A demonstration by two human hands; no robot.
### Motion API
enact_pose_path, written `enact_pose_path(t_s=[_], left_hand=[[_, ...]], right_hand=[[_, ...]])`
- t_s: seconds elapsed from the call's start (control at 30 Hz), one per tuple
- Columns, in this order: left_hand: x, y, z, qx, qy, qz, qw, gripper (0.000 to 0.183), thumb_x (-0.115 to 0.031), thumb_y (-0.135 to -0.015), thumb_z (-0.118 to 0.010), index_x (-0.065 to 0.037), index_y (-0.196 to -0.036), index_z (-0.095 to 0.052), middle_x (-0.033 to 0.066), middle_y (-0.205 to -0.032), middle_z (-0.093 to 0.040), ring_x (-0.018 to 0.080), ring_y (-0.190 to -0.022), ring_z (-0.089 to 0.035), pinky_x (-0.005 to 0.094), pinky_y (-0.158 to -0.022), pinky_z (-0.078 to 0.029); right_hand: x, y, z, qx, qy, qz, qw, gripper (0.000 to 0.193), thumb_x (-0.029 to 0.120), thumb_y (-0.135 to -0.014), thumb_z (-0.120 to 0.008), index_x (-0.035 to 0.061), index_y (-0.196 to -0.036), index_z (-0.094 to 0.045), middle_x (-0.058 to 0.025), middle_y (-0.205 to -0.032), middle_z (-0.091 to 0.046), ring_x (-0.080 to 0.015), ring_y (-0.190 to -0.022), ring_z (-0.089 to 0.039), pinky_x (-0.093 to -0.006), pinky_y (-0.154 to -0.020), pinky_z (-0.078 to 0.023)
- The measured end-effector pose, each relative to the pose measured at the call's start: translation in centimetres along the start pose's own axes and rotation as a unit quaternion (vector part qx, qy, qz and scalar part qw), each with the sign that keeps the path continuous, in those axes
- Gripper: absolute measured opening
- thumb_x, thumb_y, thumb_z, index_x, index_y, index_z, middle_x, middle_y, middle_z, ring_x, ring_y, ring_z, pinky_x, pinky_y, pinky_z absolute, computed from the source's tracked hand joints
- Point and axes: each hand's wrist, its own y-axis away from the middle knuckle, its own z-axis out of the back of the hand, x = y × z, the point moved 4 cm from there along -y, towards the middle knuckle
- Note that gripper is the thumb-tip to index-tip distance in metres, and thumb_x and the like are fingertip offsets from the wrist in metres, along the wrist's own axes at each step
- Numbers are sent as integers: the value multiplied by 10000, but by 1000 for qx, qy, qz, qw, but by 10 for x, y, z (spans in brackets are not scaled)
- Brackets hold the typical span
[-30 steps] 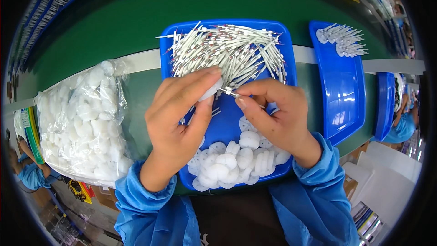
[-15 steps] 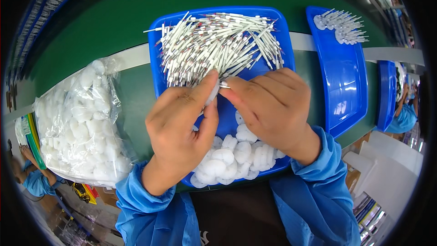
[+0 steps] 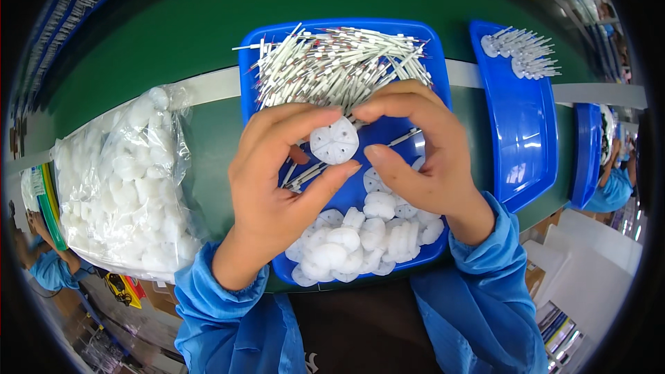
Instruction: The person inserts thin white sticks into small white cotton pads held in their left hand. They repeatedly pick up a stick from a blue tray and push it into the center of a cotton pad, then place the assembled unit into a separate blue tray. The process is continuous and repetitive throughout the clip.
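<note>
My left hand [image 3: 280, 173] pinches a round, whitish translucent plastic disc [image 3: 334, 143] between thumb and fingers, its flat side with small holes facing up. Beside it, my right hand [image 3: 426, 156] has thumb and forefinger spread apart, the forefinger tip close to the disc's upper edge. Both hands are over a blue tray [image 3: 443, 90]. Thin white sticks [image 3: 332, 62] with metal and reddish tips fill its far half; white discs [image 3: 346, 242] are heaped in its near half. A few sticks show under the held disc; whether any are fixed in it I cannot tell.
To the left lies a clear plastic bag [image 3: 125, 187] full of white discs. On the right a second blue tray [image 3: 523, 138] carries discs with sticks standing in them [image 3: 523, 52]. All rest on a green table [image 3: 208, 145]. Other people's blue sleeves [image 3: 613, 187] show at both sides.
My hands have moved apart slightly, the right thumb and forefinger opening. The disc, earlier edge-on in my left hand, is now turned with its holed face up. The view has shifted a little.
</note>
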Motion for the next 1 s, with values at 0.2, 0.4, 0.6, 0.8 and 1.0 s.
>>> enact_pose_path(t_s=[0.2, 0.4, 0.6, 0.8, 1.0], left_hand=[[-5, 1, -2, -2, -65, -83, 994, 523, -12, -759, -923, -28, -1261, -778, 146, -1257, -722, 224, -1058, -714, 301, -770, -581], [-8, 0, -8, -45, -72, -121, 989, 554, -13, -684, -926, -58, -1225, -815, 89, -1239, -746, 247, -985, -703, 348, -795, -563], [-11, 1, -6, -16, -103, -141, 985, 517, 37, -730, -904, -1, -1233, -794, 162, -1274, -724, 290, -1106, -718, 355, -859, -608], [-9, 3, -6, -24, -86, -141, 986, 535, 52, -717, -908, -3, -1236, -792, 162, -1283, -721, 289, -1106, -718, 329, -797, -604], [-12, 2, -8, -16, -78, -167, 983, 583, 16, -710, -927, -24, -1273, -782, 145, -1249, -754, 299, -1073, -724, 382, -855, -585]], right_hand=[[-8, 12, -5, 28, -115, -107, 987, 346, -1, -880, -846, 18, -1207, -731, -51, -954, -764, -114, -892, -728, -281, -812, -572], [-9, 13, -8, 23, -95, -105, 990, 357, 13, -867, -872, 23, -1189, -720, -43, -972, -771, -105, -895, -733, -277, -830, -579], [-11, 14, -8, 55, -174, -102, 978, 395, -24, -913, -818, 9, -1272, -656, -60, -1105, -725, -118, -1018, -709, -294, -909, -581], [-13, 15, -9, 67, -230, -119, 964, 372, -61, -956, -752, -4, -1300, -624, -67, -1150, -700, -120, -1057, -691, -304, -944, -585], [-11, 14, -6, 55, -198, -163, 965, 228, -40, -971, -750, -2, -1181, -669, -36, -1026, -736, -114, -932, -729, -293, -867, -606]])
